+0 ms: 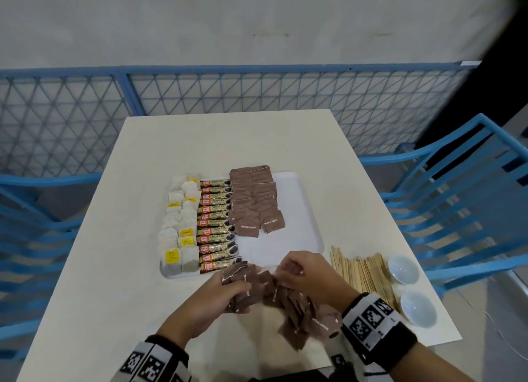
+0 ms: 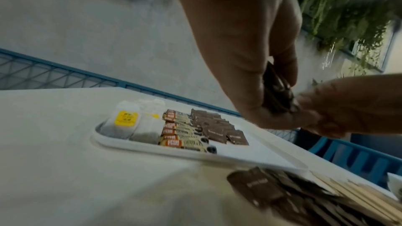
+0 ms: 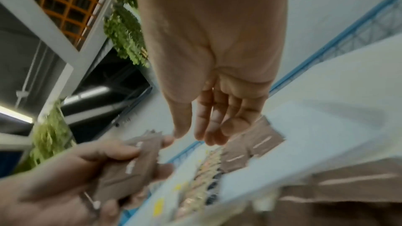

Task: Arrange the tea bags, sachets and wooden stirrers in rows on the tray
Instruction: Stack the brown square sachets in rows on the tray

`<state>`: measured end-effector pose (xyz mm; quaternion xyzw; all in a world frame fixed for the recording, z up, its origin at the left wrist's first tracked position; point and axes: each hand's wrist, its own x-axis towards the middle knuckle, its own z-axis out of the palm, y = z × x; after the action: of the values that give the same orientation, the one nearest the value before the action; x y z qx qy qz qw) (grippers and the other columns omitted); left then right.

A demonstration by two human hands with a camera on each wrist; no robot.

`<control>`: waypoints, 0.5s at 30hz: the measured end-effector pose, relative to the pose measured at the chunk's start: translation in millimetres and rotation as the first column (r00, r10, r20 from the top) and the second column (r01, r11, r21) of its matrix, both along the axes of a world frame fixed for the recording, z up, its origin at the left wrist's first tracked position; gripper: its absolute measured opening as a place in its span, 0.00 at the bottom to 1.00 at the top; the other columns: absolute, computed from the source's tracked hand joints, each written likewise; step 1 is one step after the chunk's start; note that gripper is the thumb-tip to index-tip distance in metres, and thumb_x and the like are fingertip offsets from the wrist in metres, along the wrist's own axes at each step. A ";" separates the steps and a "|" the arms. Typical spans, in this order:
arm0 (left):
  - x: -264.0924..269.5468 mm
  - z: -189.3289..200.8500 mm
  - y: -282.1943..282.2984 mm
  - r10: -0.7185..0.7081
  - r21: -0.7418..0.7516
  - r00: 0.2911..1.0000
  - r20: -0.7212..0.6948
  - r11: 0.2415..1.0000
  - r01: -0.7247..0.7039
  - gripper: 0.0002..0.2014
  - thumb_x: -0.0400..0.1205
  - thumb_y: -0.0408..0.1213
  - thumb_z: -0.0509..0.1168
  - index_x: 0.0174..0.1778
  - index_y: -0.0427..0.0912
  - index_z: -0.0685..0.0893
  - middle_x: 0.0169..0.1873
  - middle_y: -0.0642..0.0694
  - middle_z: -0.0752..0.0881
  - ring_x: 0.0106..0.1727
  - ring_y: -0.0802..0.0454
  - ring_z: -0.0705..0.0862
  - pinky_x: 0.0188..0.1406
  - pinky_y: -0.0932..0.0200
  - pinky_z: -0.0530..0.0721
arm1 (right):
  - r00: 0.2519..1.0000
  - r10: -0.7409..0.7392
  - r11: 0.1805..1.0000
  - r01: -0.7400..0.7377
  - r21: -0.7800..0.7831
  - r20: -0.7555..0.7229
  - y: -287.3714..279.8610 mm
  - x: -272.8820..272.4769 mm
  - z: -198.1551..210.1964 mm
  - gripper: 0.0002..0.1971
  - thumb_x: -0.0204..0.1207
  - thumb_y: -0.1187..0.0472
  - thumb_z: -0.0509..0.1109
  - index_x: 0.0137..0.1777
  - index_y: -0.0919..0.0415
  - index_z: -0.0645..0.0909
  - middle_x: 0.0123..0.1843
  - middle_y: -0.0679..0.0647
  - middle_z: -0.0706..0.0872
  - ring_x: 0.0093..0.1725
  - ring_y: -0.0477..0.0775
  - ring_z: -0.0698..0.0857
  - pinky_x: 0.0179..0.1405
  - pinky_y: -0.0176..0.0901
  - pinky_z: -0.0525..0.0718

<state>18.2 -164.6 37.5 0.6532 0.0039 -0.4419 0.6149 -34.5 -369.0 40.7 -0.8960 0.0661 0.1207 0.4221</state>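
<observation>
A white tray [image 1: 297, 210] holds tea bags [image 1: 180, 224] in two columns at its left. Beside them run a column of coffee granule sachets [image 1: 217, 224] and two columns of brown sugar sachets [image 1: 254, 198]. Just in front of the tray, my left hand [image 1: 228, 290] grips a stack of brown sugar sachets [image 3: 130, 164]. My right hand [image 3: 191, 137] hovers at the stack's top edge, fingers relaxed, with nothing between thumb and fingers. A loose pile of brown sachets [image 1: 303, 313] lies on the table under my hands. Wooden stirrers [image 1: 363, 273] lie right of the tray.
Two small white bowls [image 1: 403, 268] stand at the table's right edge beside the stirrers. The tray's right third is bare. Blue slatted chairs [image 1: 463, 210] flank the table, and a blue mesh fence [image 1: 257, 96] runs behind it.
</observation>
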 end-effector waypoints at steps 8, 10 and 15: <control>-11.7 -19.4 -26.8 -0.191 0.272 0.929 0.316 0.957 0.104 0.10 0.73 0.26 0.62 0.42 0.46 0.81 0.34 0.52 0.84 0.38 0.54 0.79 0.41 0.63 0.77 | 0.918 0.327 0.768 -0.396 -0.504 -0.223 -55.2 -59.0 -43.7 0.42 0.65 0.34 0.68 0.78 0.48 0.61 0.74 0.46 0.66 0.72 0.49 0.65 0.75 0.44 0.62; -16.0 -28.9 -38.3 -0.417 0.401 0.753 0.509 0.889 0.222 0.07 0.75 0.30 0.63 0.40 0.47 0.78 0.36 0.53 0.80 0.39 0.58 0.77 0.43 0.61 0.77 | 0.914 0.332 0.751 -0.406 -0.521 -0.234 -54.7 -64.1 -48.3 0.51 0.57 0.27 0.64 0.79 0.49 0.57 0.76 0.47 0.63 0.74 0.51 0.64 0.77 0.48 0.60; -32.4 -50.5 -68.6 -0.775 0.679 0.404 0.485 0.625 0.384 0.12 0.79 0.39 0.64 0.58 0.47 0.77 0.51 0.47 0.73 0.54 0.48 0.76 0.52 0.57 0.76 | 0.921 0.342 0.690 -0.382 -0.615 -0.188 -52.4 -62.6 -69.8 0.43 0.54 0.29 0.67 0.68 0.51 0.70 0.62 0.52 0.79 0.58 0.56 0.81 0.60 0.54 0.82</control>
<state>-14.2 -233.2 -13.0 0.8539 -0.3787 -0.3083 0.1799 -97.1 -421.3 -29.1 -0.9766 -0.0622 0.1977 0.0568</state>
